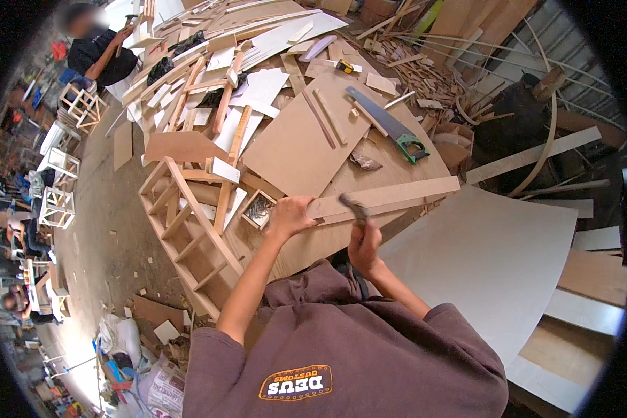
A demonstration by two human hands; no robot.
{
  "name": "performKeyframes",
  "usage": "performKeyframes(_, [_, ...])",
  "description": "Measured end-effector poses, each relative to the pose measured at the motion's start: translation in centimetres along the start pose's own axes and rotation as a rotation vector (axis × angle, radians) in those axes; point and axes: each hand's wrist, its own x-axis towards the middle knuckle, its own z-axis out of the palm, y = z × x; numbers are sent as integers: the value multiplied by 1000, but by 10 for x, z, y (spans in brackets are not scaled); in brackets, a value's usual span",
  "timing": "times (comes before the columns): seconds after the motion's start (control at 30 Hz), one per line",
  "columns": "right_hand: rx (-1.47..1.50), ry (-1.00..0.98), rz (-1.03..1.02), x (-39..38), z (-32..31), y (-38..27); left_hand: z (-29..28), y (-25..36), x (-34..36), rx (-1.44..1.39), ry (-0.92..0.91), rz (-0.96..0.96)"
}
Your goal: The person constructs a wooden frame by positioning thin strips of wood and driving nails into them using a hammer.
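Board (404, 193) looks stiff and light, best held at the end the left hand (292, 214) clamps; right hand (364, 246) grips what seems a hammer (354, 206).

Near the frame's centre, the left hand (292, 214) curls its fingers, left forearm (252, 282) slanting up rightward, while the right hand (364, 245), just lower right, makes a fist, right forearm (401, 290) slanting up leftward.

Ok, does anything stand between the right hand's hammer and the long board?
Nothing visible does. The hammer in the right hand overlaps the long board in view; contact isn't clear. The left hand is at the board's left end; the saw lies beyond.
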Motion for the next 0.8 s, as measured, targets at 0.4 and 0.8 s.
performKeyframes(0.4, [-168, -208, 54, 20, -1, -15, -4, -2, 2, 63, 17, -25])
performKeyframes(0.8, [-29, 9, -86, 22, -7, -29, -2, -6, 3, 71, 57, 53])
